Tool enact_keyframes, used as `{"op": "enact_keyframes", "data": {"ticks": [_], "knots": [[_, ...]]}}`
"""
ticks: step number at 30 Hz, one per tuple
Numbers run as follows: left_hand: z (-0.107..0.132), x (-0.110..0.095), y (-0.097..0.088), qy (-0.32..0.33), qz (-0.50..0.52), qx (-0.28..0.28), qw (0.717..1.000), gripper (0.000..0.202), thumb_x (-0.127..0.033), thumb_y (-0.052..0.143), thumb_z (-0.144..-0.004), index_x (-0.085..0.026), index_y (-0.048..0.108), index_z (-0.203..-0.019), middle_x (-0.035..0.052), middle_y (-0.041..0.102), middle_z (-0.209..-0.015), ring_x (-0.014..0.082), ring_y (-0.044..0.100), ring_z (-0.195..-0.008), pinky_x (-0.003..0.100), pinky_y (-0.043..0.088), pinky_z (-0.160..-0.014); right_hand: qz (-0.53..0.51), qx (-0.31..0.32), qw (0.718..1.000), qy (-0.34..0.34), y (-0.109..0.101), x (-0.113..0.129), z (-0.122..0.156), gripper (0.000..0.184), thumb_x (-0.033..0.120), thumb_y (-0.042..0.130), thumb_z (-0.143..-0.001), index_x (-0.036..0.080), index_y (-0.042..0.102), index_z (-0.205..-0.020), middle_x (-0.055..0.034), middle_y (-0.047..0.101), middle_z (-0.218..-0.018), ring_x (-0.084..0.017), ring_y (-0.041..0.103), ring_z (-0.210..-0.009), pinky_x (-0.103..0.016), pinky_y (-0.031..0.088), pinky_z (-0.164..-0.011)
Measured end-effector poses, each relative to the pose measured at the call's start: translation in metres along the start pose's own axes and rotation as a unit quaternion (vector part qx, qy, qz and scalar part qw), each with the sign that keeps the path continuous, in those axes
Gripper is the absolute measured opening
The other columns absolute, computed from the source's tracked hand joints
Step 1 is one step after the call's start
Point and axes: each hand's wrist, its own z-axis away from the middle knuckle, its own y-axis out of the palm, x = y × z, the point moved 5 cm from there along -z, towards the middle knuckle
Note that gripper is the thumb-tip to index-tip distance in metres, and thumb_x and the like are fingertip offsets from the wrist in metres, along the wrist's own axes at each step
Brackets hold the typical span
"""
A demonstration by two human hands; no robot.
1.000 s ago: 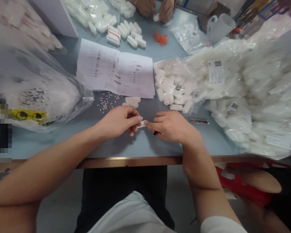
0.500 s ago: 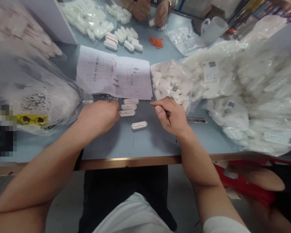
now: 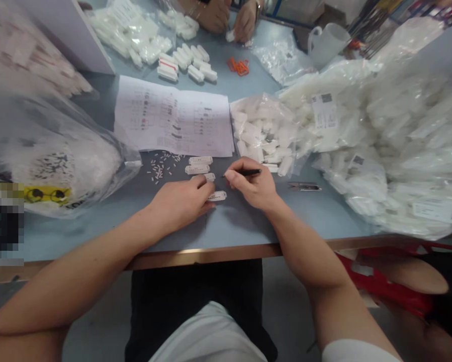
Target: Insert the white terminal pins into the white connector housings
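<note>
Moved since the earlier frame: the left hand [image 3: 179, 203], carried rightward onto the strips, and the right hand [image 3: 251, 185], drawn in toward it, its black pen [image 3: 246, 172] now lying level.

Head view, the only view. Left hand: fingers curled, tips down on a white plastic strip [image 3: 209, 177] and partly covering it; whether they gripped it could not be told. Right hand: closed on the pen, tip pointing left toward the other hand. Second strip [image 3: 216, 196]: flat on the worktop [image 3: 244, 226], between the hands and just below the left fingers, a row of small dark holes along its top. Two further strips [image 3: 200, 160]: lying one above the other, just below the paper sheets [image 3: 173, 116]. Loose white pins [image 3: 160, 167]: scattered to their left. Also listed: snips [image 3: 304, 187], right of the hands; bagged white parts [image 3: 263, 133]; a co-worker's hands [image 3: 214, 15], at the far edge.
</note>
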Motion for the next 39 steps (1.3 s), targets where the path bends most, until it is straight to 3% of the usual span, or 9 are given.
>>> {"op": "enact_keyframes", "data": {"ticks": [3,7,11,15,21,25,31,35,39], "knots": [[-0.001,0.005,-0.001,-0.028,-0.004,-0.020,0.999,0.039,-0.050,0.053,-0.095,-0.019,0.064,-0.117,0.0110,0.067,-0.109,0.0245,0.069,-0.082,0.029,0.043,-0.053,-0.151,-0.027,0.985,0.074,0.006,-0.012,-0.005,0.035,0.054,0.065,-0.089,0.022,0.060,-0.074,0.0067,0.049,-0.054,-0.010,0.046,-0.050,-0.027,0.040,-0.054],[0.000,0.010,-0.008,-0.050,0.045,-0.096,0.993,0.041,-0.054,0.049,-0.096,-0.021,0.068,-0.111,0.0097,0.070,-0.107,0.0219,0.070,-0.086,0.028,0.050,-0.062,-0.345,-0.024,0.923,0.169,0.012,-0.014,-0.008,0.041,0.054,0.060,-0.089,0.024,0.047,-0.065,0.0103,0.032,-0.044,-0.008,0.029,-0.042,-0.024,0.031,-0.045],[0.003,0.010,-0.014,-0.041,0.110,-0.174,0.978,0.031,-0.042,0.047,-0.099,-0.023,0.070,-0.100,0.0062,0.071,-0.096,0.0183,0.068,-0.087,0.027,0.052,-0.073,-0.422,0.026,0.884,0.200,0.017,-0.007,-0.006,0.042,0.050,0.064,-0.086,0.024,0.040,-0.063,0.0111,0.029,-0.042,-0.007,0.023,-0.040,-0.023,0.025,-0.042],[0.004,0.008,-0.016,-0.031,0.122,-0.193,0.973,0.027,-0.038,0.049,-0.098,-0.023,0.071,-0.097,0.0050,0.071,-0.090,0.0172,0.067,-0.083,0.026,0.052,-0.073,-0.445,0.049,0.870,0.206,0.019,-0.005,-0.004,0.042,0.048,0.065,-0.086,0.023,0.039,-0.064,0.0115,0.029,-0.042,-0.007,0.021,-0.040,-0.023,0.025,-0.041],[0.004,0.008,-0.014,-0.039,0.123,-0.170,0.977,0.027,-0.038,0.048,-0.098,-0.023,0.071,-0.099,0.0051,0.071,-0.090,0.0179,0.068,-0.086,0.026,0.052,-0.075,-0.431,0.047,0.876,0.211,0.020,-0.004,-0.004,0.045,0.050,0.063,-0.087,0.024,0.037,-0.063,0.0116,0.028,-0.041,-0.007,0.021,-0.039,-0.022,0.026,-0.041],[0.002,0.009,-0.009,-0.045,0.093,-0.112,0.988,0.031,-0.045,0.052,-0.095,-0.023,0.067,-0.111,0.0070,0.070,-0.105,0.0209,0.069,-0.087,0.028,0.051,-0.067,-0.404,0.038,0.893,0.193,0.018,-0.006,-0.004,0.043,0.053,0.061,-0.088,0.024,0.041,-0.063,0.0113,0.030,-0.041,-0.008,0.025,-0.039,-0.023,0.028,-0.041],[0.000,0.008,-0.001,-0.042,0.014,-0.001,0.999,0.035,-0.046,0.055,-0.094,-0.021,0.062,-0.118,0.0093,0.066,-0.112,0.0252,0.069,-0.083,0.030,0.044,-0.053,-0.183,0.049,0.979,0.072,0.008,-0.007,-0.004,0.035,0.055,0.063,-0.089,0.020,0.065,-0.080,0.0021,0.061,-0.065,-0.012,0.059,-0.060,-0.027,0.046,-0.060],[-0.001,0.009,0.002,-0.045,0.017,-0.006,0.999,0.033,-0.044,0.052,-0.096,-0.022,0.062,-0.119,0.0090,0.066,-0.111,0.0254,0.070,-0.083,0.030,0.044,-0.054,-0.044,0.086,0.995,0.027,0.007,-0.003,-0.003,0.017,0.035,0.071,-0.084,0.021,0.061,-0.081,0.0030,0.061,-0.070,-0.012,0.055,-0.067,-0.027,0.043,-0.063],[-0.002,0.011,0.005,-0.052,0.037,-0.022,0.998,0.035,-0.045,0.054,-0.096,-0.023,0.063,-0.121,0.0089,0.066,-0.113,0.0253,0.070,-0.085,0.030,0.047,-0.056,0.021,0.072,0.997,0.000,0.007,0.000,-0.002,0.019,0.034,0.070,-0.084,0.020,0.058,-0.076,0.0030,0.058,-0.072,-0.011,0.051,-0.068,-0.027,0.041,-0.064]]}}
